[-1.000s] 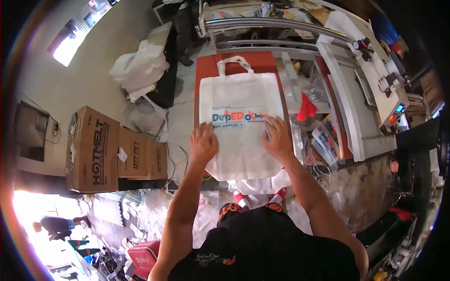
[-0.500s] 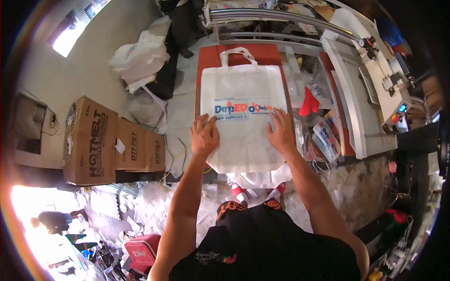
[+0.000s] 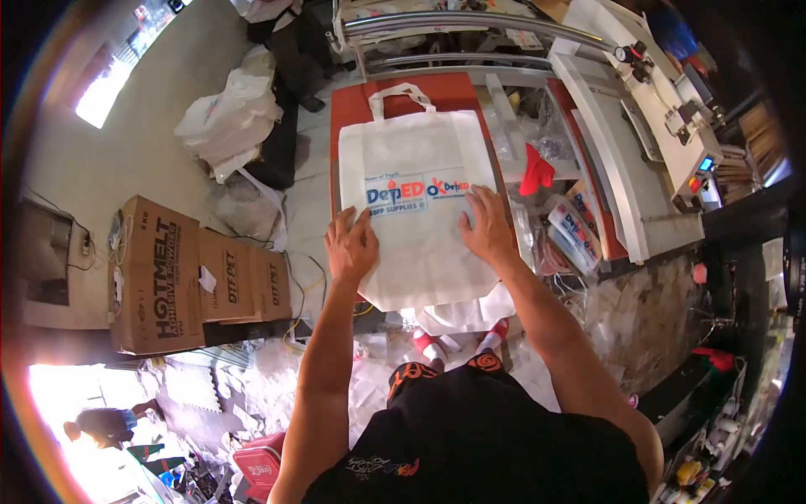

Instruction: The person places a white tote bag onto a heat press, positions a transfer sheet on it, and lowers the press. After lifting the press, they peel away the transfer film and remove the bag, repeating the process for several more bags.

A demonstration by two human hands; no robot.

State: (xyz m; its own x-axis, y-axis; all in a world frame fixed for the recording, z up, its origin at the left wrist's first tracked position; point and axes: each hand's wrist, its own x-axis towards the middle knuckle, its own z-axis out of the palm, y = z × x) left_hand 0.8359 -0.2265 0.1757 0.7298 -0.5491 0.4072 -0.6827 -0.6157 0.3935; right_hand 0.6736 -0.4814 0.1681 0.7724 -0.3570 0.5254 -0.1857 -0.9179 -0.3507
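A white tote bag [image 3: 416, 151] with a blue and red "DepED" print lies flat on the red pad [image 3: 353, 105] of a heat press. Its handles point away from me. My left hand [image 3: 351, 246] rests flat on the bag's lower left, fingers spread, just below the print. On the lower right of the bag, beside the print's right end, my right hand [image 3: 484, 227] presses flat too. Neither hand grips anything. More white fabric [image 3: 457, 315] hangs below the bag's near edge.
The press's metal rails [image 3: 470, 25] and white frame [image 3: 609, 160] stand behind and to the right. A red cloth [image 3: 534, 170] and printed packets [image 3: 575, 235] lie right of the pad. Cardboard boxes [image 3: 180, 277] and white bags [image 3: 231, 122] sit on the floor at left. Another person [image 3: 101, 420] bends at lower left.
Both hands stay flat on the bag at nearly the same spots. The view has shifted, so the bag and hands sit a little further left and higher in the frame.
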